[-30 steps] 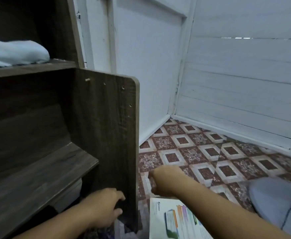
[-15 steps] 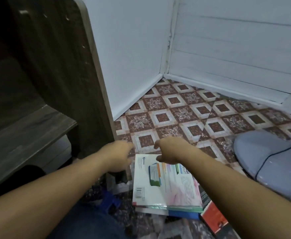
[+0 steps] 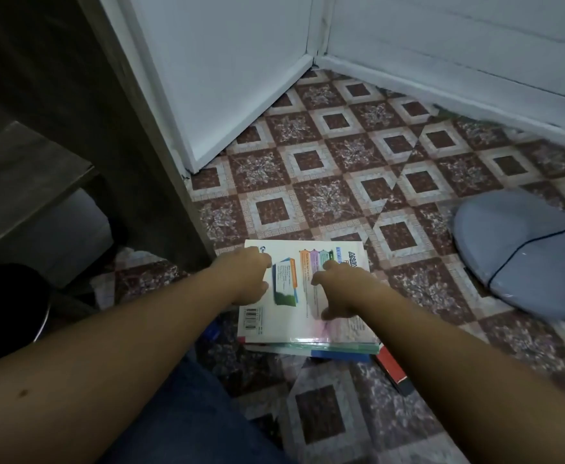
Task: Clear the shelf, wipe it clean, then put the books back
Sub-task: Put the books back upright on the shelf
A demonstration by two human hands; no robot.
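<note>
Both left hand (image 3: 246, 277) and right hand (image 3: 339, 291) touch the top book (image 3: 284, 326).

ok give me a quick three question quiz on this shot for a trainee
1. True or false: the stack of books lies on the tiled floor.
2. How many hands touch the top book? A none, B one, C both.
3. Fill in: the barcode sits at the cover's near-____ corner, as the person sees it.

Key:
1. True.
2. C: the left hand and the right hand both rest on its cover.
3. Left.
</note>
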